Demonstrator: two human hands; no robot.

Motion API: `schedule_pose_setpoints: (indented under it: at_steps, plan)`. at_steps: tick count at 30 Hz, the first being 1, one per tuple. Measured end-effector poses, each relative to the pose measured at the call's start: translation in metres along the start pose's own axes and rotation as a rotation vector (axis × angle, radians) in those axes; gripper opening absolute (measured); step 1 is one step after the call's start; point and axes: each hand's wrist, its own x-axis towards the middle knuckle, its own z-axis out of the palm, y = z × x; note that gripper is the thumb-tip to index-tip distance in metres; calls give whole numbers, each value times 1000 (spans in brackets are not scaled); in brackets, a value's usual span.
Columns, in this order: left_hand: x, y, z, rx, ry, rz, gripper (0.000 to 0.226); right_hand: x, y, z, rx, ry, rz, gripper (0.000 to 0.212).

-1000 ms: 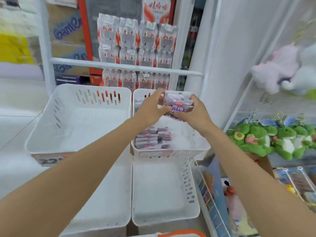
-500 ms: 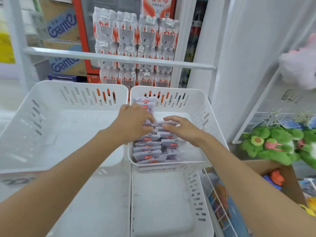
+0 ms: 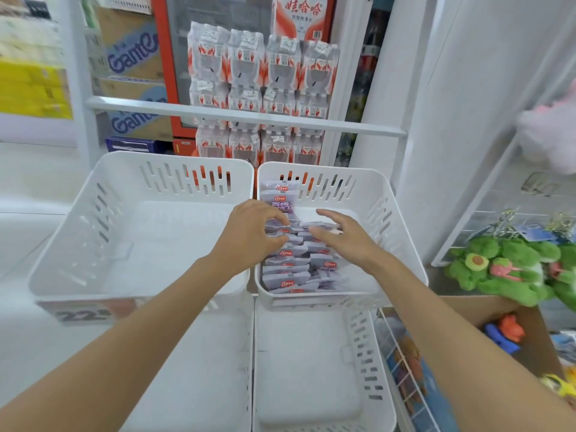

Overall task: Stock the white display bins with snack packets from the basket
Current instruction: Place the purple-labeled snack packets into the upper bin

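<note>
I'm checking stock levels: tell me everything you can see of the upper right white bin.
The upper right white bin is white slotted plastic with rounded corners, sitting on the top tier, beside a matching bin. Purple-grey snack packets fill its left half in overlapping rows, one propped against the back wall; its right half is bare. The left hand pinches packets; the right hand lies open over them.

A small shop, white display bins (image 3: 149,182) with a price label (image 3: 81,314), snack packets (image 3: 290,269) under the left hand (image 3: 249,235) and right hand (image 3: 346,238), stacked packs of bottled water (image 3: 261,88) and cardboard cartons (image 3: 131,54) beyond them, green plush toys (image 3: 498,269) on a wire rack (image 3: 511,213) to the right
</note>
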Motion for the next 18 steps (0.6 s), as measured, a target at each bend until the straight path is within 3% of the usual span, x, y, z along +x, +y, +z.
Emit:
schedule_pose_setpoints:
  at_steps: [5,7,10,13,18]
  plan:
    - [-38,19,-22,-94,-31,-117,25,-56,-21,16,-150,298,-154,44]
    - [-66,31,-35,-149,-47,-127,25,-84,-31,23,-237,333,-184,44]
    - [-115,44,-50,-167,-87,-110,21,-131,-42,34,-225,320,-187,38]
    - [-173,52,-60,-231,-155,-204,15,-189,-51,59,-176,326,-172,26]
    - [-279,36,-58,-323,-300,-403,14,-282,-34,124,-141,87,-71,14]
